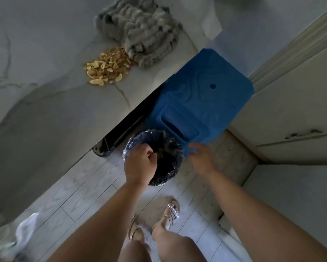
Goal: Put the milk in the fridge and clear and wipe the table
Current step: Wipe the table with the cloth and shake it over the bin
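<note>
- Marble-grey table (45, 110) fills the upper left. Its edge runs diagonally from upper right down to lower left.
- Pale plank floor (83, 195) forms a narrow lane between the table edge and a cream cabinet (291, 110) on the right.
- Blue plastic stool (211, 103) stands in that lane, against the table edge and close to the cabinet.
- Grey shaggy cloth (145, 35) lies bunched on the table, near the edge.
- Dark bin (179, 157) with a clear liner stands on the floor just off the table edge, touching the stool's near corner.
- Tan scraps (107, 67) are heaped on the table, touching the cloth.
- Left hand (141, 163) hovers over the bin mouth with fingers curled. Cannot tell whether it holds anything.
- Right hand (202, 157) has straight, spread fingers, with the tips at the stool's near edge.
</note>
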Demonstrator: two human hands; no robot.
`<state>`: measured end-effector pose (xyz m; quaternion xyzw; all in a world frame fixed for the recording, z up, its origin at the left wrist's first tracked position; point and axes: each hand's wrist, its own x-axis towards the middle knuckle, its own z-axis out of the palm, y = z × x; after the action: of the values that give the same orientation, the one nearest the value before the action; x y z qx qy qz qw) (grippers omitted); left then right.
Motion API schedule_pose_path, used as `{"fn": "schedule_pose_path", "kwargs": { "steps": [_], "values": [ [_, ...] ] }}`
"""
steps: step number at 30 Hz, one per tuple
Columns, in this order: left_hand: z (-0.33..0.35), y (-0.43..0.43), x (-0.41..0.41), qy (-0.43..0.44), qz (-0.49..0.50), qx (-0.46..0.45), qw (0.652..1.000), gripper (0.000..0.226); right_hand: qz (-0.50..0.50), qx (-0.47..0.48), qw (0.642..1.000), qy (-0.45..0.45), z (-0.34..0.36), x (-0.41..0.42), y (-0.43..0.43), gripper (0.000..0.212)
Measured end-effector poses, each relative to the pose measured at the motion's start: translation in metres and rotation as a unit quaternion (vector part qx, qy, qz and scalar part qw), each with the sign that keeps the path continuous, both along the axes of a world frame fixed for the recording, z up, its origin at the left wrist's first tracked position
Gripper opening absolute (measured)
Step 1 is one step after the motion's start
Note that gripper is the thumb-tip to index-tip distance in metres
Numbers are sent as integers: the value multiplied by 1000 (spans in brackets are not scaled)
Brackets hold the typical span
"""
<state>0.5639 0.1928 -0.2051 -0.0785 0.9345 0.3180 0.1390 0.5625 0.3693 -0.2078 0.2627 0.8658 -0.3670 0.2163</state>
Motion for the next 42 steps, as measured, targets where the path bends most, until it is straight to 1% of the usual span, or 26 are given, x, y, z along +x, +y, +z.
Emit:
{"fn": "schedule_pose_path", "kwargs": {
  "steps": [3, 6, 7, 10, 13, 16, 19, 22, 25, 26, 28, 30, 31, 32, 33, 36, 38, 42],
  "values": [
    [-76, -10, 2, -28, 53, -23, 998, 11, -3, 14, 998, -58, -83, 6, 1, 36],
    [-154, -24, 3, -45, 93, -43, 994, 20, -24, 20, 995, -94, -172, 11, -2, 42],
    [-163, -28, 3, -57, 108, -46, 991, 24, -35, 26, 994, -100, -181, 10, -1, 44],
    [-222, -36, 2, -97, 142, -63, 983, 43, -67, 59, 991, -96, -236, 10, -4, 44],
    [-266, -36, -3, -124, 167, -46, 977, 63, -96, 95, 988, -79, -282, 8, -3, 46],
    [-292, -34, -5, -130, 183, -1, 975, 78, -123, 84, 986, -78, -308, 9, -1, 55],
    [-303, -35, -13, -138, 235, 16, 962, 79, -142, 48, 985, -80, -320, 8, 4, 55],
    [-294, -34, -10, -163, 278, 19, 946, 68, -151, 32, 986, -63, -309, 13, 4, 45],
    [-261, -36, 1, -156, 302, 31, 940, 42, -153, 23, 986, -56, -276, 21, 4, 39],
    [-250, -37, 3, -155, 308, 33, 938, 36, -155, 21, 986, -57, -263, 23, 4, 39],
    [-214, -38, 9, -157, 315, 34, 935, 35, -155, 22, 986, -56, -228, 31, 5, 40],
    [-175, -38, 14, -155, 314, 36, 936, 43, -165, 18, 985, -49, -190, 37, 5, 42],
    [-145, -41, 19, -153, 320, 40, 934, 46, -167, 16, 985, -47, -160, 41, 6, 43],
    [-140, -39, 21, -153, 316, 45, 935, 47, -169, 21, 984, -49, -151, 43, 6, 43],
    [-115, -41, 23, -156, 315, 45, 935, 47, -167, 27, 984, -45, -124, 45, 7, 43],
    [-74, -38, 31, -161, 309, 59, 936, 42, -181, 24, 983, -32, -76, 50, 10, 44],
    [-33, -41, 36, -164, 299, 65, 938, 35, -187, 17, 982, -19, -35, 55, 11, 42],
    [5, -45, 34, -174, 254, 48, 950, 24, -179, 32, 983, -4, 9, 54, 12, 42]
  ]
}}
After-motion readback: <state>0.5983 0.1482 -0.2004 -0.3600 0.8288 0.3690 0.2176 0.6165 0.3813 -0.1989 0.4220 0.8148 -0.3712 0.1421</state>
